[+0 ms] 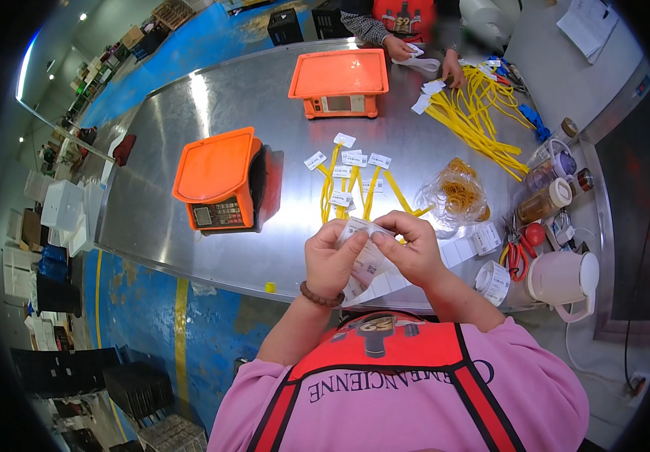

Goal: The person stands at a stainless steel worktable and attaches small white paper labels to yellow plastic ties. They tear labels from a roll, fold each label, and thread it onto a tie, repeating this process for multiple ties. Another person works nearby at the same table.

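My left hand [330,262], with a beaded bracelet at the wrist, and my right hand [417,252] are close together at the table's near edge. Both pinch a white printed label [360,228] between thumbs and fingers. Below and beside them runs a strip of white labels [387,285], partly hidden by my hands. Just beyond lie several yellow ties [353,179], many with a white label folded round one end. One yellow tie [396,192] reaches toward my right hand; whether it meets the label I hold is hidden by my fingers.
Two orange scales [216,167] [338,75] stand on the metal table [159,120]. Right of my hands are a bag of rubber bands [457,192], a label roll [493,282], red-handled pliers [519,256], jars [545,200] and a pink kettle [564,279]. Across, a co-worker's hands [453,69] handle labels near yellow ties [483,113].
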{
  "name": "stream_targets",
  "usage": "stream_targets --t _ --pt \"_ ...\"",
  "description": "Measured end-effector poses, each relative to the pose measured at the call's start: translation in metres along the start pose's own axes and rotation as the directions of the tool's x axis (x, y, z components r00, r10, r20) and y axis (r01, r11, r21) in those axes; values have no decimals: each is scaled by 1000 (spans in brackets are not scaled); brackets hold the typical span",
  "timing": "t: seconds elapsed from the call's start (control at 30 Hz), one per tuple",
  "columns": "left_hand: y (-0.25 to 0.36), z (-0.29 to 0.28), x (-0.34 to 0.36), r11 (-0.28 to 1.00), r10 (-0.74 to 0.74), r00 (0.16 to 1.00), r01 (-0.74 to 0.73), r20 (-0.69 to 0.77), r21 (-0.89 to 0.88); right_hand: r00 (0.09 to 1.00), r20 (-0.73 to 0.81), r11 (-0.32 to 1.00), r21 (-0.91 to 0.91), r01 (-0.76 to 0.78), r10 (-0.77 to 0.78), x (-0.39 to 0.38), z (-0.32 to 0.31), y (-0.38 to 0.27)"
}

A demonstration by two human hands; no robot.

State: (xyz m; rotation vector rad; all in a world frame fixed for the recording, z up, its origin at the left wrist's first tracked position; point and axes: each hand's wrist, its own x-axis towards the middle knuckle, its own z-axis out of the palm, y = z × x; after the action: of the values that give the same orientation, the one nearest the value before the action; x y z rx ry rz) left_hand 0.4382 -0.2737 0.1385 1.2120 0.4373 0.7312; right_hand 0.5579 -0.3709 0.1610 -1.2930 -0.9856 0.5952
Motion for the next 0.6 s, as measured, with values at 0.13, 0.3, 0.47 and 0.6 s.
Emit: stream_targets --t 0.13,0.3,0.47,0.6 --pt "-8 -1 2 1000 9 1000 -9 6 6 1000 -14 996 -83 22 -23 2 -2 3" --pt "-17 -4 12 960 135 989 -144 54 242 994 -78 981 -185 64 -79 7 -4 10" --pt "-16 -4 23 959 -107 985 67 134 277 983 -178 976 -219 8 -48 18 -8 37" --pt "-19 -19 30 893 -166 968 65 190 446 952 -306 981 -179 -78 20 37 -22 58"
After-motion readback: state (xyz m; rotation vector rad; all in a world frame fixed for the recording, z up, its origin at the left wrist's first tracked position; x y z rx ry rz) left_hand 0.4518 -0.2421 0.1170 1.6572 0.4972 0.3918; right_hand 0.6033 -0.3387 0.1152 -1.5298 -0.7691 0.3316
